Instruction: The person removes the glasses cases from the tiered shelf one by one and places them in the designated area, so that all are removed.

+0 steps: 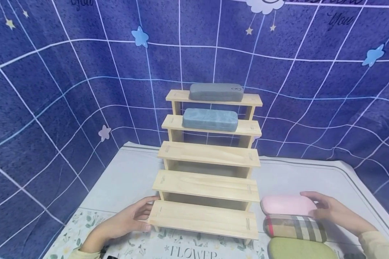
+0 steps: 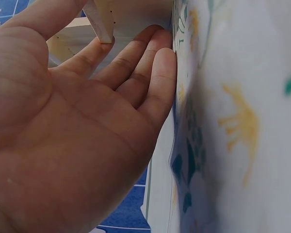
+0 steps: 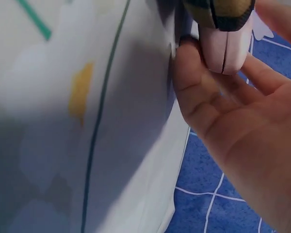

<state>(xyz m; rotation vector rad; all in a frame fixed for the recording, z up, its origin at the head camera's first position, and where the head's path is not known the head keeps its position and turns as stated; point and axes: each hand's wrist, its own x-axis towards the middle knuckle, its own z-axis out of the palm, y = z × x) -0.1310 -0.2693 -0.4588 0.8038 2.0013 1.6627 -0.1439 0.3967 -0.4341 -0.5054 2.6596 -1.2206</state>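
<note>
A pale wooden stepped stand [image 1: 209, 153] rises in tiers in the head view. My left hand [image 1: 128, 219] holds the left end of its lowest step, thumb in front and fingers behind. In the left wrist view, the edge of a wooden support [image 2: 101, 22] lies between that hand's thumb and index finger. At the right, my right hand [image 1: 332, 212] grips the right end of a pink glasses case [image 1: 286, 205], with fingers on both sides. The right wrist view shows the pink case's rounded end within the fingers, below a plaid glasses case [image 3: 223, 12].
A grey glasses case [image 1: 215, 92] lies on the top step, a blue one [image 1: 210, 119] one step below. Nearer than the pink case lie the plaid case and a green case [image 1: 299, 248]. A blue grid-patterned curtain [image 1: 197, 61] hangs behind the cloth-covered table [image 1: 116, 180].
</note>
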